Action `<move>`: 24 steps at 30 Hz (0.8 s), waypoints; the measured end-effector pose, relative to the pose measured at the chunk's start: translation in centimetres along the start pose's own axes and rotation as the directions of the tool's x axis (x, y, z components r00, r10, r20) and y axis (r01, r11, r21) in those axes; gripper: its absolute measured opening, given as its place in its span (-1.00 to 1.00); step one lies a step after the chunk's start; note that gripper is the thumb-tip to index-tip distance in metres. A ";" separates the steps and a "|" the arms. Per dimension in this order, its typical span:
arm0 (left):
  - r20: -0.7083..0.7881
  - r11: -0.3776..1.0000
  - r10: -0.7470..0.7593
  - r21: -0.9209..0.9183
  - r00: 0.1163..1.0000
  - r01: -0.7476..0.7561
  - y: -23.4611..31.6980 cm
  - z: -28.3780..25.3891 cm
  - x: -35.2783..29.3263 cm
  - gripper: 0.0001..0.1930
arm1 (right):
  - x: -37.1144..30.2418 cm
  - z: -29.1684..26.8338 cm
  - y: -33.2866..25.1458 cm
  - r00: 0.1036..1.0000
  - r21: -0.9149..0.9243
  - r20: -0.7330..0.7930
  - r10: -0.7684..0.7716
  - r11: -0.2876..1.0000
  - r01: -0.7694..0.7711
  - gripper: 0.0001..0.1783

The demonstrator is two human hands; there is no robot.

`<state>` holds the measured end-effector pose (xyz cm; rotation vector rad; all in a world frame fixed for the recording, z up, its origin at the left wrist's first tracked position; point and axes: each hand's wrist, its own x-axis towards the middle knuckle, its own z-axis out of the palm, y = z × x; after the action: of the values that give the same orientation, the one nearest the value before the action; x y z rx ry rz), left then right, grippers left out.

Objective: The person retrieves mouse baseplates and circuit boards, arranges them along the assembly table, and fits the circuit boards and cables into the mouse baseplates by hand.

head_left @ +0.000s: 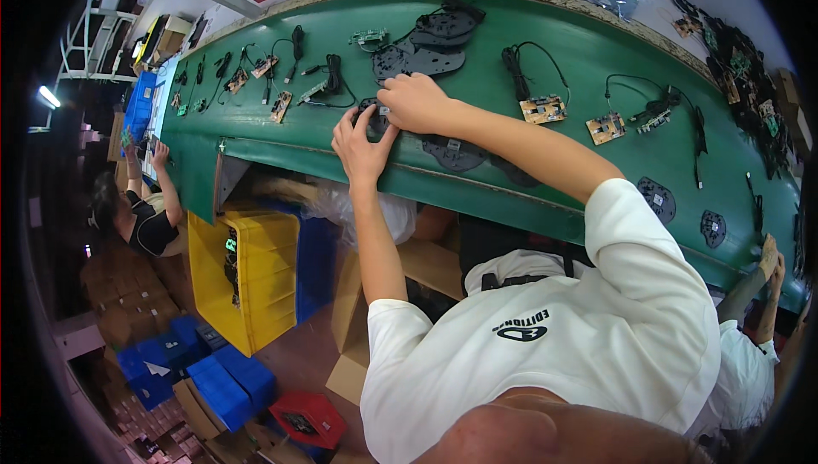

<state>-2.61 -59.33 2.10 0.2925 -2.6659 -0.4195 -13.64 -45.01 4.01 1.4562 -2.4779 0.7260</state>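
Black, rounded plastic (374,118) sits clasped in the left grip (363,145) over green matting (486,55); whether the right grip (416,104) closes is unclear.

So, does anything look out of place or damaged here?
Nothing looks spilled or damaged. The tangled heap of cables and boards at far right looks messy, while other boards lie spaced along the green bench.

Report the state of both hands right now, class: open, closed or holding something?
Left hand: holding a dark plastic part between thumb and fingers.
Right hand: at the same part, fingertips partly hidden; whether it grips cannot be told.
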 end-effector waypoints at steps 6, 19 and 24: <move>-0.123 0.968 -0.041 -0.250 0.992 0.009 1.6 0.2 0.8 -0.42 | -12.4 -10.5 1.0 1.000 0.237 0.012 0.002 0.972 -0.005 -0.75; -0.022 0.912 0.318 -0.267 0.948 -0.312 10.6 2.5 10.4 -0.79 | -32.1 -18.1 -3.3 0.727 0.468 -0.089 0.681 0.672 -0.574 -0.84; -0.136 0.895 0.238 -0.353 0.962 -0.272 7.2 -4.1 6.2 -0.69 | -34.4 -18.5 -3.0 0.632 0.476 -0.138 0.762 0.611 -0.633 -0.86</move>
<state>-7.30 -55.30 10.35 -0.1510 -2.4279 -0.7858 4.66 -10.59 7.71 0.2453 -2.6780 1.5283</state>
